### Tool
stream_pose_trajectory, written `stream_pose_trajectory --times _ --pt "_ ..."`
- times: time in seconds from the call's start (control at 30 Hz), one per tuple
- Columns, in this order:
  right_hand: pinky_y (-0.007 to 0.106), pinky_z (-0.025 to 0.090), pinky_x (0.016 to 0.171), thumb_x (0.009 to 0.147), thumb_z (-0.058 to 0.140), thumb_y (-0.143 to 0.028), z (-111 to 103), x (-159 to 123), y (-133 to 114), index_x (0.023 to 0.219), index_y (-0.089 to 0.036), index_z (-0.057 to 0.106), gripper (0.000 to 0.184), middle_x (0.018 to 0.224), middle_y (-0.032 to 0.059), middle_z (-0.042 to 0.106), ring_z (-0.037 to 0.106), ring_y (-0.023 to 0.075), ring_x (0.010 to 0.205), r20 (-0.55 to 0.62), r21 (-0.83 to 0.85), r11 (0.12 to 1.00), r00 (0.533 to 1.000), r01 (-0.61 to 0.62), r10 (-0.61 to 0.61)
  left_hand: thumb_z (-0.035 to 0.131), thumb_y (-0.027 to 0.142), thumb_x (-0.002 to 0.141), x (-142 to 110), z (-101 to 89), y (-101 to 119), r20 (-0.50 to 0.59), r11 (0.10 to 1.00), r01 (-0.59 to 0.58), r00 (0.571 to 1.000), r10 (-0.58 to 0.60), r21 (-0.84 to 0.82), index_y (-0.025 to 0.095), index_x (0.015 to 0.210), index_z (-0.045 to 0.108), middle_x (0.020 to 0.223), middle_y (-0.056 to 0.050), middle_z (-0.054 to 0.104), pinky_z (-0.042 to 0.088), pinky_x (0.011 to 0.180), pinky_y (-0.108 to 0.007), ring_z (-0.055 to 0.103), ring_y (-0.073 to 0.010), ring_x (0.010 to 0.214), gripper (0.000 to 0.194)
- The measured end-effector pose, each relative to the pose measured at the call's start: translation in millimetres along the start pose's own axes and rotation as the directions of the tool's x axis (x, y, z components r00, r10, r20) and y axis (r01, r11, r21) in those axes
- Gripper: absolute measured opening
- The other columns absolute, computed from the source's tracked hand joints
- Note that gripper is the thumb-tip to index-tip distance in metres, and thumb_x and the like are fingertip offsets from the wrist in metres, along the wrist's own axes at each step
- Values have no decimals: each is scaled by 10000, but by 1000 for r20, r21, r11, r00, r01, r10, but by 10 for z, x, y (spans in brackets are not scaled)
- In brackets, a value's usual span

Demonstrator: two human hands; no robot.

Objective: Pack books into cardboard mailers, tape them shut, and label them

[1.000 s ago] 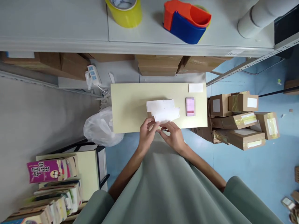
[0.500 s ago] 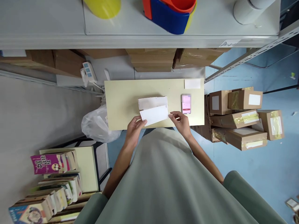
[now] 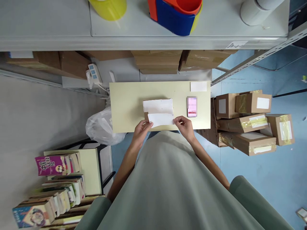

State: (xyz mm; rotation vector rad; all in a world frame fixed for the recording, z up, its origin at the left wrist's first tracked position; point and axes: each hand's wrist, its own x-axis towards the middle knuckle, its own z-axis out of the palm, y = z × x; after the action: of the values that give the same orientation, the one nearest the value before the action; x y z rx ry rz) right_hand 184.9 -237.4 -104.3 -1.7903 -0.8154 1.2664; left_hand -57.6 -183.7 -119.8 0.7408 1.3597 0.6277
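"Which way does the white paper slip (image 3: 161, 120) lie?"
"Between the left hand (image 3: 141, 131) and the right hand (image 3: 186, 128), long axis running from one set of fingertips to the other. Each pinches its own end of it."
"And the white-topped cardboard box (image 3: 157, 106)?"
"Just beyond the slip, ahead of both hands, its long side roughly parallel to the slip's. The left hand looks nearer; whether its fingers touch the box, I can't tell."
"The smartphone (image 3: 192, 106)?"
"Ahead of the right hand, slightly rightward, apart from it."
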Motion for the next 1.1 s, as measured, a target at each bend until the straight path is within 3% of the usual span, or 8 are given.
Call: stream_pose_trajectory --times 0.2,0.37,0.5,0.6,0.73,0.83,1.1 --pt "326 517 658 894 679 -584 83 -72 76 851 -234 697 354 846 53 739 649 207 762 10 -13 1000 1000 -22 22 879 673 723 90 -106 -218 23 999 10 1000 -10 32 213 957 712 1035 -74 768 560 976 -382 717 -246 1052 542" --pt "335 552 731 920 647 -645 169 -60 185 862 -236 684 415 877 61 757 689 219 811 -13 -67 998 1000 -21 20 856 712 732 150 -150 -300 -10 996 -18 1000 19 88 213 968 710 1074 -82 776 582 944 -377 718 -255 1081 571" --pt "335 543 738 928 623 -745 252 110 258 853 -245 659 506 809 48 741 692 217 757 -26 -150 989 1000 -1 -3 829 745 730 339 -146 -337 -83 986 -63 994 76 154 188 970 733 1025 -102 786 614 891 -387 732 -261 1015 614" --pt "333 531 752 969 560 -763 320 323 280 860 -243 650 539 805 58 753 711 229 772 -42 -244 969 998 35 -46 801 692 780 563 -125 -343 -151 967 -121 976 157 225 179 946 739 968 -104 788 620 864 -389 744 -261 943 543" --pt "326 509 738 1034 530 -664 423 621 322 883 -238 657 470 844 78 782 724 245 791 -61 -380 925 997 27 -54 740 541 864 848 -110 -358 -187 925 -161 954 235 345 184 918 735 967 -104 799 599 891 -383 755 -264 944 362" --pt "319 498 732 1066 532 -571 501 773 395 901 -237 672 398 885 91 797 739 256 838 -76 -456 890 997 -21 -15 693 469 898 976 -108 -405 -200 886 -128 950 239 446 189 909 738 944 -97 799 581 894 -377 755 -264 935 284" --pt "314 477 758 1103 519 -402 616 834 504 970 -219 676 275 1000 105 805 739 257 900 -98 -574 817 995 -51 -7 615 434 970 1079 -54 -478 -208 784 -103 935 286 613 198 973 758 1040 -118 803 536 959 -384 729 -276 1001 275"
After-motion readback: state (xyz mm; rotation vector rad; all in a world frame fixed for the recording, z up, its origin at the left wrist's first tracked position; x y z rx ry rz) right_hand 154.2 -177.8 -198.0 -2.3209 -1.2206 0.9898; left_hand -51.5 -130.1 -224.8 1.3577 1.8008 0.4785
